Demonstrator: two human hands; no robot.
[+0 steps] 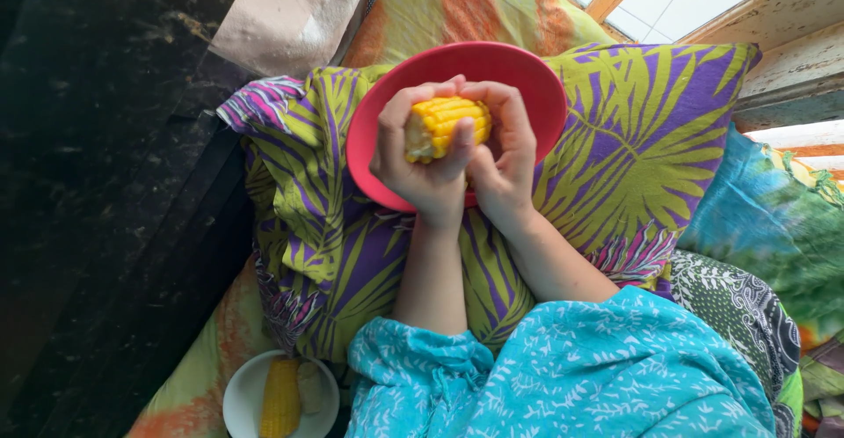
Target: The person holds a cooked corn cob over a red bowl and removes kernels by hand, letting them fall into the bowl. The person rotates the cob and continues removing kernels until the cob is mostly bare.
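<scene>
— Where's our corn cob (pixel 444 127)?
— Just above the red bowl (pixel 527 82), both our left hand (pixel 420 161) and right hand (pixel 503 152) clamped around it.
— And below the bowl?
— A white dish (pixel 242 403) holding another yellow cob (pixel 281 397).

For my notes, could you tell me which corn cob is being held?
The cob over the red bowl, gripped by both hands; the other cob lies untouched in the white bowl.
</scene>
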